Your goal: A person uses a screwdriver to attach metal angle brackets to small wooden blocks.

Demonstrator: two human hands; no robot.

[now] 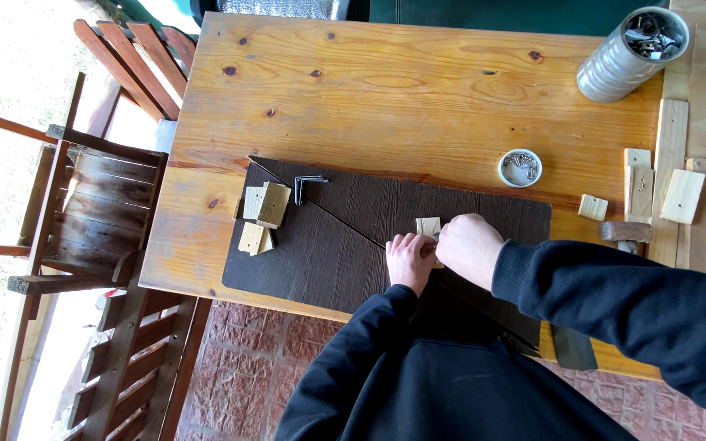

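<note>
My left hand point(408, 258) and my right hand point(468, 247) are pressed together over a small pale wooden block point(428, 226) that lies on a dark brown board point(328, 245). Both hands have their fingers closed around the block's near side; what the fingertips pinch is hidden. A thin diagonal line point(320, 204) crosses the board toward my hands. Several more small wooden blocks point(264, 216) are stacked at the board's left end, beside metal corner brackets point(307, 184).
The board rests on a wooden table point(386, 90). A small round tin of screws point(520, 167) and a tall can of hardware point(632, 53) stand at the right. Wood offcuts point(663, 192) and a hammer point(624, 233) lie at right. Wooden chairs point(96, 212) stand at left.
</note>
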